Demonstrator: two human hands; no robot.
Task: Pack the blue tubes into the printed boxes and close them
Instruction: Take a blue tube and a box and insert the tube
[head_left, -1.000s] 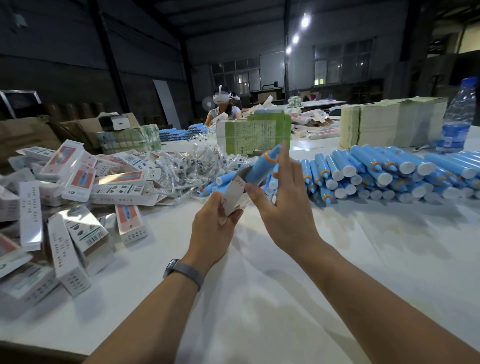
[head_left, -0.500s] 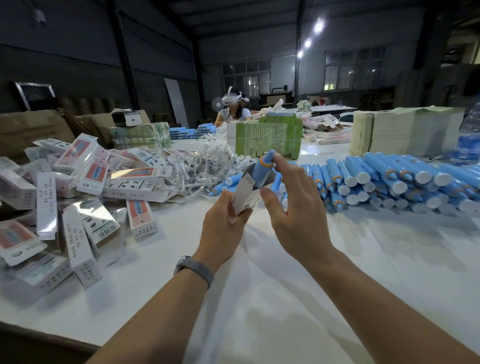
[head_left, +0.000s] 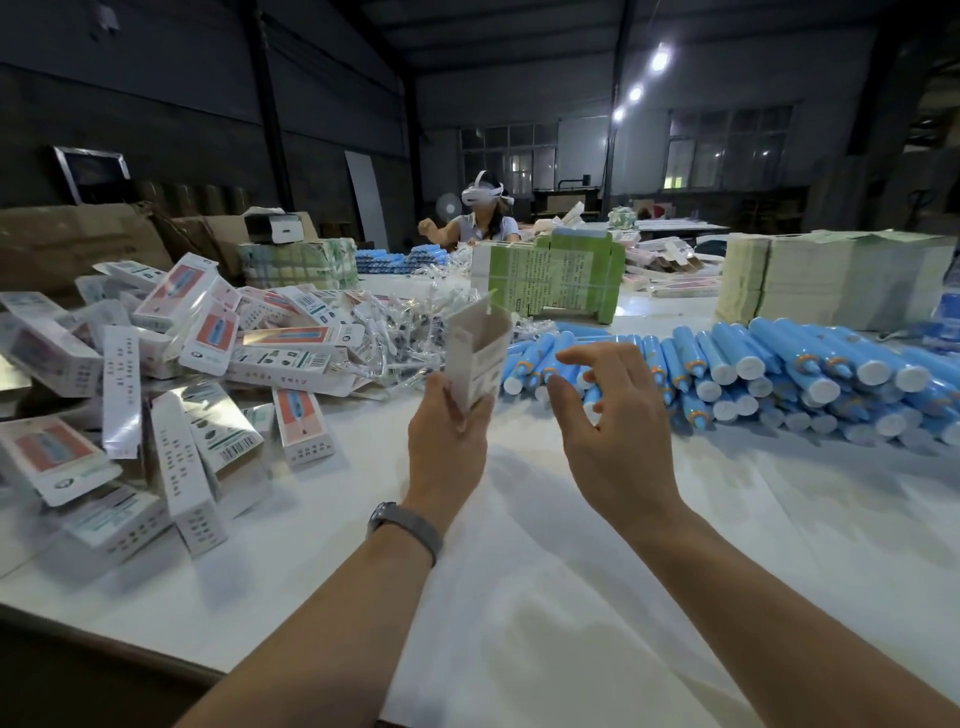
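Holding a printed box (head_left: 475, 358) upright, left hand (head_left: 448, 447) grasps; right hand (head_left: 613, 431) released.

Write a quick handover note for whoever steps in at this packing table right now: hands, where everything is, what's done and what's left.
Left hand: holds one box upright, top flaps open; no tube shows above its opening.
Right hand: empty, fingers spread, beside the box and in front of the loose blue tubes.
Packed boxes are piled on the table's left side; loose tubes lie in rows on the right.
Left: close the held box's flaps, put it on the pile, then carry on with the many unpacked tubes.
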